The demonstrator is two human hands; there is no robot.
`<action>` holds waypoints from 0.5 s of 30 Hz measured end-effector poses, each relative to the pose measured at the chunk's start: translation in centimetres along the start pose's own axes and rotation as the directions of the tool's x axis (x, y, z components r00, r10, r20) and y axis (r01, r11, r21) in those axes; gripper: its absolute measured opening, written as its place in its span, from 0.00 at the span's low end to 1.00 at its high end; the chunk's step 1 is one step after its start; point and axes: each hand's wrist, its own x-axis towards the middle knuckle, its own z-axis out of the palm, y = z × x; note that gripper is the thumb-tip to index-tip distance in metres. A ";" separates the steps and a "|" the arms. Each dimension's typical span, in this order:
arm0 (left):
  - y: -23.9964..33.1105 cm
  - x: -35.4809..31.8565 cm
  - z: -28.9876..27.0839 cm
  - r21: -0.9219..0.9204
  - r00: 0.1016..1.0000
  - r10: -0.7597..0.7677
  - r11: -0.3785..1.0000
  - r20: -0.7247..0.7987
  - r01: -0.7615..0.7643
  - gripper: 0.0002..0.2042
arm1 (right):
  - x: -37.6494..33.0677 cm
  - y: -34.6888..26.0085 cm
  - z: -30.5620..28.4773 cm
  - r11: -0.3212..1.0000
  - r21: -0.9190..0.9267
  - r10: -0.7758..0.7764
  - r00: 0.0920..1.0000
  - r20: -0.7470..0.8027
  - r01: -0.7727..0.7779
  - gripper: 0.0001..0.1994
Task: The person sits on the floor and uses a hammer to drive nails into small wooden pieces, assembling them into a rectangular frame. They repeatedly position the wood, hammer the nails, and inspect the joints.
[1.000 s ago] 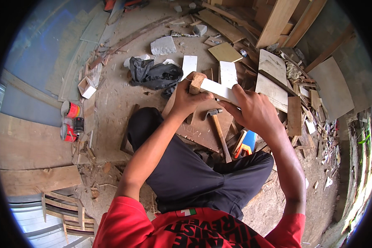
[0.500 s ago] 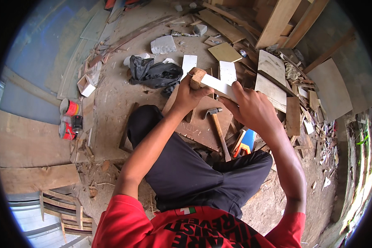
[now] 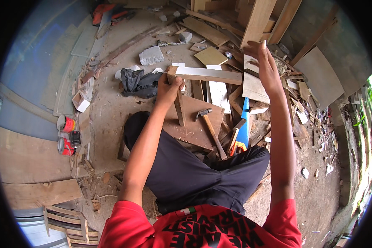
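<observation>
My left hand (image 3: pixel 168 91) grips an L-shaped wooden piece at its corner, fingers wrapped round the joint. One arm of it is a white-faced wood strip (image 3: pixel 211 74) reaching to the right; the other, a bare wood strip (image 3: pixel 180 109), slants down toward the brown board (image 3: pixel 192 124) in front of my legs. Off the piece, my right hand (image 3: pixel 266 68) is raised at the far right, fingers stretched out, holding nothing. On the brown board lies a claw hammer (image 3: pixel 212 133), its handle pointing toward me. Just right of it is a blue handsaw (image 3: pixel 242 128) with an orange-and-white handle.
A black plastic bag (image 3: pixel 140 82) and a pale block (image 3: pixel 151 55) lie beyond my left hand. Scrap wood and a pale board (image 3: pixel 255 87) are piled to the right. Red and black cans (image 3: pixel 66 136) stand at the left. Upright planks (image 3: pixel 258 22) rise at the far right.
My right hand has let go of the white-faced strip and moved up and away to the right. In my left hand the piece has turned, so the strip now lies nearly level. My view has shifted slightly.
</observation>
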 end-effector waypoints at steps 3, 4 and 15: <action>0.4 0.2 -1.4 -0.006 1.000 0.005 1.000 -0.010 -0.006 0.24 | -0.8 2.7 -0.5 0.996 -0.085 0.009 0.999 -0.048 -0.013 0.30; 0.9 0.1 -1.5 -0.008 1.000 0.006 1.000 -0.031 -0.006 0.22 | -1.3 3.8 -0.2 0.995 -0.091 0.036 0.997 -0.074 -0.042 0.29; 0.6 -0.2 -0.3 0.189 0.989 -0.145 0.971 -0.018 0.146 0.14 | -17.1 18.9 8.1 0.844 -0.511 0.246 0.965 0.093 -0.165 0.31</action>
